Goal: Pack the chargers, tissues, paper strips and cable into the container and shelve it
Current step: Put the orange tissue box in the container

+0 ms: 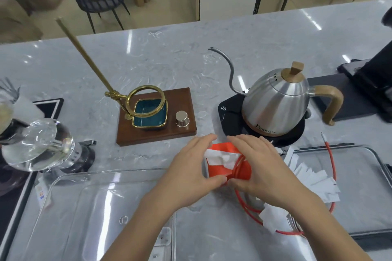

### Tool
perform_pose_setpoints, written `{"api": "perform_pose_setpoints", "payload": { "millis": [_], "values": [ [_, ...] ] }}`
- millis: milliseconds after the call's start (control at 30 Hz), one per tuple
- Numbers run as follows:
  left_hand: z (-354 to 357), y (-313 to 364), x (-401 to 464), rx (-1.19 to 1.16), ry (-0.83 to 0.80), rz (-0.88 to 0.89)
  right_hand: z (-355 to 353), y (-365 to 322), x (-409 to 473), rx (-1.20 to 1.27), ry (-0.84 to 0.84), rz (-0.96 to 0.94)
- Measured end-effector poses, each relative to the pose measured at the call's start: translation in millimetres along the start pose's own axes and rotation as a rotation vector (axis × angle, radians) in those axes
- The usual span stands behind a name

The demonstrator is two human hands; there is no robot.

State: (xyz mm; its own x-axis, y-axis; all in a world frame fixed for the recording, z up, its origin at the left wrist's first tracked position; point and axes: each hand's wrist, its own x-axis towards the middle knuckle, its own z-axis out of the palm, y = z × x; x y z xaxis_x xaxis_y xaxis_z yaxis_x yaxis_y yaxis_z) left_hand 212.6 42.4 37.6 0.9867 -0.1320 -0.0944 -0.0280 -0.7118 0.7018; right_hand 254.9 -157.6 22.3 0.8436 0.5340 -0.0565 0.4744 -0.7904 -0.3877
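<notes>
both hands meet over an orange packet (228, 168) on the grey marble counter (169, 59), just in front of the kettle's black base (233, 121). the left hand (191, 165) grips the packet's left edge, thumb curled under its near corner and fingers arched over the far corner. the right hand (261, 167) covers the packet's right side, fingers curved over it and thumb pressing at the near edge. white tissue (222, 158) shows across the packet's upper face. the packet's long axis runs roughly away from the person, tilted a little to the left at its far end.

a red cable (241, 167) loops around the packet's right part, then trails toward the person under the right wrist, curves right along the counter and runs up the right-hand tray to a free end (322, 134) pointing away. white paper strips (314, 178) lie fanned on that clear tray (360, 176), just right of the right hand; another white scrap (271, 217) lies by the cable near the forearm.

a clear plastic container (84, 207) sits at the lower left, near the left forearm. beyond the hands stand a steel gooseneck kettle (275, 99), spout pointing left and away, and a wooden board (157, 112) with a brass ring stand (146, 100) and a teal dish (150, 111).
</notes>
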Motion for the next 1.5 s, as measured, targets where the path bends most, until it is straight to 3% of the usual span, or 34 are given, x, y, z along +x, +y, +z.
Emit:
{"api": "perform_pose_setpoints", "payload": {
  "millis": [600, 1100, 1500],
  "values": [
    [26.9, 2.2, 29.4, 0.231, -0.203, -0.003, 4.1, 9.0, -1.9, 0.042, -0.073, 0.066],
    [-2.2, 13.3, 16.5, 0.294, -0.078, 0.051, -10.5, -0.2, -11.8, 0.145, -0.023, 0.069],
    [-29.8, 12.6, -6.9, 0.262, 0.186, 0.075, -18.9, -5.5, -15.5, 0.176, 0.001, 0.084]
  ]
}}
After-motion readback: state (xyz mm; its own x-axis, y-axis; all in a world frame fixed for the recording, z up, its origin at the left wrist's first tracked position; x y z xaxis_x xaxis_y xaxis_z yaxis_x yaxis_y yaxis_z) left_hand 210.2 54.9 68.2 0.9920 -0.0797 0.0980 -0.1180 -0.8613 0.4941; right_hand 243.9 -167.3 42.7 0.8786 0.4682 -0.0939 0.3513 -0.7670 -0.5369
